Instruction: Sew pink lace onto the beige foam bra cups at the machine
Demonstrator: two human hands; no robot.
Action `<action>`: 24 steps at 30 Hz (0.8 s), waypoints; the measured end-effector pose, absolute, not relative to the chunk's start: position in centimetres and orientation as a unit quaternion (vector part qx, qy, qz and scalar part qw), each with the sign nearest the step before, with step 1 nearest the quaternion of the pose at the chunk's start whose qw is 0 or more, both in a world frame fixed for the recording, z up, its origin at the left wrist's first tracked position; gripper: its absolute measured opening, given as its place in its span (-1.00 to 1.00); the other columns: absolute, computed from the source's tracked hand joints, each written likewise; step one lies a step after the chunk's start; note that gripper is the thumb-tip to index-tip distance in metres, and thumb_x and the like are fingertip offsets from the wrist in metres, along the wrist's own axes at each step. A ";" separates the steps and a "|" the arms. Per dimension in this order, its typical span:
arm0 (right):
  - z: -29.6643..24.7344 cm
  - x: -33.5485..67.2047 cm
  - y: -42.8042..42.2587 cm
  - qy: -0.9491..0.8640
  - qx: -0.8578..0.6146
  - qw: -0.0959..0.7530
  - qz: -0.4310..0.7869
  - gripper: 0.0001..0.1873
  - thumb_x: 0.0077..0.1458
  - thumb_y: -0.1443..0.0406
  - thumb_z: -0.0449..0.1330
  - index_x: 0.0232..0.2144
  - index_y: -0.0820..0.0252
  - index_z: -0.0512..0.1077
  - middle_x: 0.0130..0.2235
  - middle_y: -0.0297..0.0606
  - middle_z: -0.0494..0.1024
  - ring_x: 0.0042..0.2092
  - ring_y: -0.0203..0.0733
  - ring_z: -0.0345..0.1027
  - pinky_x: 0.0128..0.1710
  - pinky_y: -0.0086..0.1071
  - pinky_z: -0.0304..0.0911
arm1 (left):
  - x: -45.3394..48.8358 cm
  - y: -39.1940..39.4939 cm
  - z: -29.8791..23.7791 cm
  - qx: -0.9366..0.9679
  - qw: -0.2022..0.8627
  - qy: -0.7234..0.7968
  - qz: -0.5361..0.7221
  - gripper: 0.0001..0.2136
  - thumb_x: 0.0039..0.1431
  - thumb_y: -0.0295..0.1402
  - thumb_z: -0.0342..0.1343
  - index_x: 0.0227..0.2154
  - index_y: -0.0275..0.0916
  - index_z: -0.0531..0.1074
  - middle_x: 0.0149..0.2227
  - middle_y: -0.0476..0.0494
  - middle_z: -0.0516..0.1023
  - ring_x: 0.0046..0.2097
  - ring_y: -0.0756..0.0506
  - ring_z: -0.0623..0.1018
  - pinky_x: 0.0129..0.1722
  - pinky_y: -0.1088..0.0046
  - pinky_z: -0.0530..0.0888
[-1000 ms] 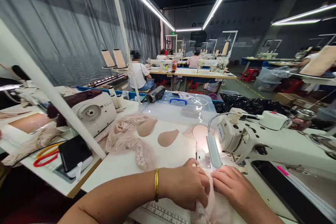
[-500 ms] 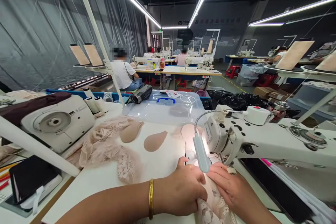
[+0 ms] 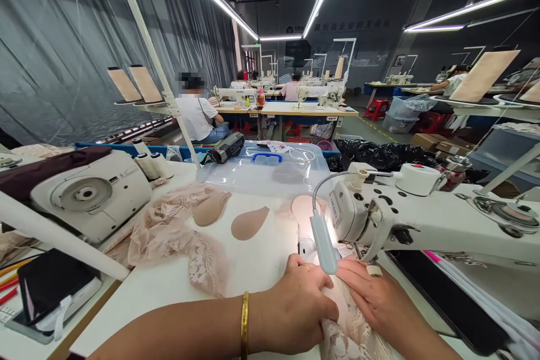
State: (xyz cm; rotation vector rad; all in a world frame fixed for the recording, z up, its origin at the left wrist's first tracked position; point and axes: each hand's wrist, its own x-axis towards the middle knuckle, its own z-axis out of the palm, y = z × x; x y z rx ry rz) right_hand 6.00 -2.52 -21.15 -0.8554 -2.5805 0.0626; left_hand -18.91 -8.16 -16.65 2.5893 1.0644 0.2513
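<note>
Pale pink lace fabric (image 3: 352,337) lies at the needle end of the white sewing machine (image 3: 422,219), with the left hand (image 3: 300,308) curled onto it (pinch hidden) and the right hand (image 3: 377,302) flat on it; judged light, limp and snag-prone, best held flat near its edges.

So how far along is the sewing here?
Done: nothing visibly finished. In hand: left hand grips and right hand presses a lace piece under the sewing machine head. Left, probably: two foam cups and a lace heap lie loose on the table.
</note>
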 end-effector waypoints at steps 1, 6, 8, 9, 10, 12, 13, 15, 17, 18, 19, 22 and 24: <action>-21.2 6.1 -2.5 -0.927 -0.311 0.209 0.030 -0.55 0.35 0.36 0.02 0.11 -0.08 0.58 -0.01 -0.25 0.73 -0.05 -0.03 0.63 -0.16 -0.25 0.57 | -18.9 -8.2 -16.6 0.908 0.166 0.374 0.087 -0.85 0.25 -0.32 0.14 -0.28 -0.08 0.63 0.10 -0.17 0.48 -0.02 -0.21 0.50 -0.07 0.07 0.18; -21.3 6.3 -2.6 -0.919 -0.340 0.188 0.061 -0.53 0.36 0.34 0.01 0.13 -0.14 0.57 0.03 -0.29 0.72 -0.10 -0.06 0.64 -0.28 -0.32 0.56 | -19.0 -8.0 -16.3 0.909 0.170 0.370 0.090 -0.84 0.20 -0.37 0.16 -0.27 -0.07 0.64 0.12 -0.15 0.49 0.01 -0.21 0.51 -0.08 0.11 0.17; -21.4 6.3 -2.5 -0.920 -0.343 0.180 0.065 -0.53 0.36 0.34 0.02 0.15 -0.16 0.55 0.02 -0.30 0.72 -0.12 -0.08 0.64 -0.31 -0.33 0.55 | -19.3 -7.6 -16.1 0.911 0.170 0.365 0.094 -0.83 0.18 -0.39 0.18 -0.25 -0.07 0.65 0.09 -0.14 0.51 0.02 -0.21 0.52 -0.08 0.13 0.16; -21.4 6.3 -2.5 -0.920 -0.343 0.178 0.065 -0.52 0.36 0.34 0.02 0.16 -0.17 0.54 0.01 -0.31 0.72 -0.13 -0.08 0.64 -0.32 -0.34 0.54 | -19.4 -7.4 -16.0 0.912 0.170 0.361 0.094 -0.83 0.17 -0.40 0.18 -0.25 -0.07 0.65 0.06 -0.13 0.53 0.02 -0.21 0.52 -0.08 0.14 0.16; -21.3 6.3 -2.5 -0.920 -0.343 0.176 0.063 -0.52 0.36 0.34 0.02 0.16 -0.17 0.54 0.00 -0.31 0.72 -0.13 -0.08 0.64 -0.32 -0.34 0.54 | -19.6 -7.1 -15.9 0.914 0.169 0.356 0.093 -0.82 0.17 -0.41 0.17 -0.24 -0.07 0.65 0.02 -0.13 0.55 0.01 -0.20 0.52 -0.09 0.15 0.16; -21.2 6.3 -2.5 -0.922 -0.342 0.172 0.056 -0.52 0.36 0.34 0.01 0.17 -0.18 0.53 0.01 -0.32 0.72 -0.14 -0.08 0.63 -0.32 -0.35 0.53 | -19.9 -6.5 -15.7 0.920 0.166 0.345 0.087 -0.83 0.15 -0.44 0.18 -0.26 -0.08 0.64 -0.06 -0.11 0.57 -0.01 -0.19 0.52 -0.10 0.17 0.16; -21.2 6.3 -2.5 -0.923 -0.341 0.170 0.052 -0.51 0.36 0.34 0.01 0.17 -0.18 0.53 0.02 -0.32 0.71 -0.14 -0.09 0.63 -0.33 -0.36 0.53 | -20.1 -6.1 -15.6 0.923 0.164 0.340 0.083 -0.84 0.13 -0.45 0.20 -0.28 -0.10 0.64 -0.10 -0.09 0.58 -0.03 -0.18 0.52 -0.10 0.18 0.16; -21.1 6.3 -2.6 -0.923 -0.344 0.169 0.042 -0.51 0.37 0.35 0.00 0.15 -0.18 0.54 0.05 -0.34 0.70 -0.13 -0.10 0.63 -0.32 -0.37 0.53 | -20.4 -5.5 -15.4 0.928 0.158 0.329 0.077 -0.86 0.11 -0.47 0.23 -0.31 -0.12 0.62 -0.18 -0.04 0.58 -0.11 -0.14 0.50 -0.09 0.18 0.16; -21.2 6.3 -2.6 -0.922 -0.347 0.170 0.036 -0.53 0.38 0.36 -0.01 0.11 -0.16 0.57 0.06 -0.34 0.70 -0.12 -0.10 0.63 -0.32 -0.37 0.53 | -20.7 -4.8 -15.1 0.933 0.149 0.320 0.076 -0.89 0.11 -0.47 0.23 -0.35 -0.13 0.60 -0.27 0.00 0.56 -0.18 -0.10 0.47 -0.10 0.19 0.17; -21.3 6.4 -2.6 -0.921 -0.347 0.172 0.033 -0.54 0.38 0.37 -0.01 0.08 -0.15 0.58 0.06 -0.35 0.70 -0.12 -0.10 0.63 -0.31 -0.37 0.52 | -20.8 -4.5 -15.0 0.935 0.147 0.315 0.076 -0.90 0.12 -0.47 0.22 -0.36 -0.13 0.59 -0.30 0.02 0.54 -0.20 -0.09 0.46 -0.10 0.19 0.17; -21.4 6.4 -2.6 -0.922 -0.344 0.176 0.030 -0.55 0.38 0.37 -0.01 0.04 -0.14 0.59 0.05 -0.34 0.71 -0.12 -0.10 0.63 -0.31 -0.37 0.52 | -20.9 -4.2 -14.9 0.936 0.146 0.311 0.078 -0.92 0.14 -0.45 0.21 -0.38 -0.14 0.58 -0.32 0.02 0.53 -0.21 -0.09 0.45 -0.10 0.20 0.18; -21.5 6.3 -2.6 -0.930 -0.312 0.195 0.013 -0.61 0.36 0.38 0.01 -0.04 -0.07 0.60 0.05 -0.33 0.71 -0.13 -0.10 0.61 -0.23 -0.32 0.53 | -21.2 -3.3 -14.7 0.936 0.149 0.309 0.082 -0.89 0.17 -0.44 0.18 -0.47 -0.18 0.50 -0.37 0.03 0.48 -0.26 -0.07 0.42 -0.12 0.23 0.19; -21.3 6.1 -2.7 -0.934 -0.288 0.209 0.002 -0.63 0.36 0.42 0.00 -0.11 0.00 0.58 0.04 -0.33 0.70 -0.13 -0.12 0.59 -0.15 -0.28 0.52 | -21.4 -2.9 -14.7 0.935 0.147 0.312 0.085 -0.87 0.15 -0.45 0.18 -0.51 -0.21 0.43 -0.41 0.05 0.44 -0.31 -0.05 0.38 -0.12 0.24 0.19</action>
